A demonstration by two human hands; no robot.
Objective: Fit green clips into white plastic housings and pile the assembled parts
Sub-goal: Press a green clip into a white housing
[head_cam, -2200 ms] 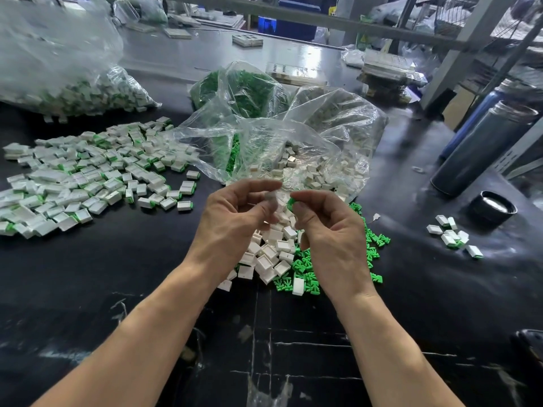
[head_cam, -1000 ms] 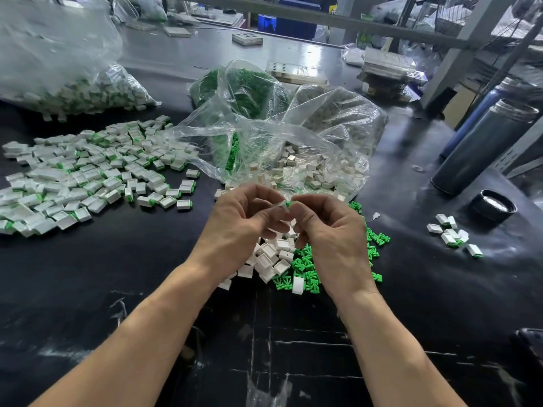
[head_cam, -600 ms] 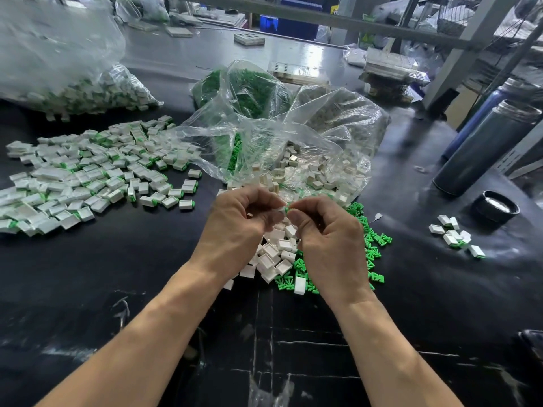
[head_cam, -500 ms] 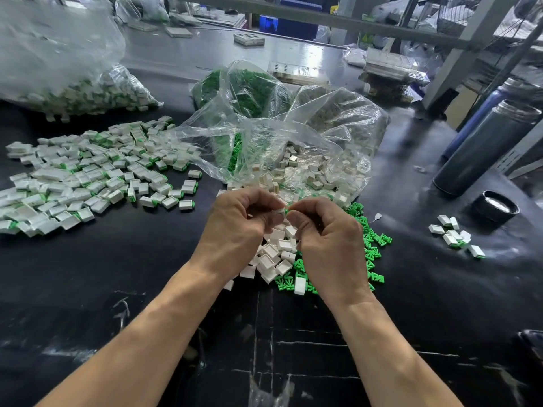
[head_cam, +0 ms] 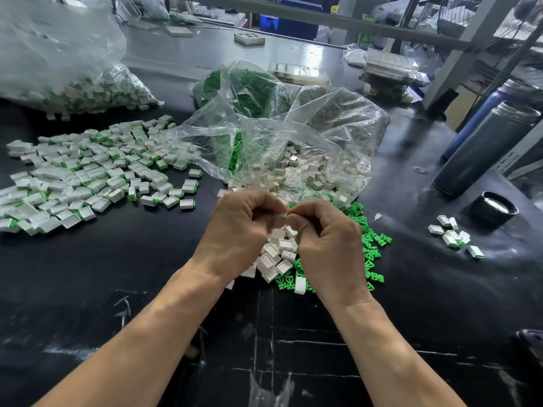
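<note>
White housing (head_cam: 282,215) pinched between left hand (head_cam: 239,230) and right hand (head_cam: 326,239), fingers curled, above loose housings (head_cam: 277,251) and green clips (head_cam: 368,245) mid-table; assembled pile (head_cam: 88,171) toward left edge.

Loose white housings (head_cam: 276,254) heaped beside scattered green clips (head_cam: 368,245), assembled parts pile (head_cam: 88,174) far left

One head-worn wide-angle camera is looking forward and down from the person's eye level, sitting close over both forearms. It is facing across the black table (head_cam: 88,274) toward the shelving frame (head_cam: 338,20) at the far edge, and the wide lens is bending the scene's edges.
</note>
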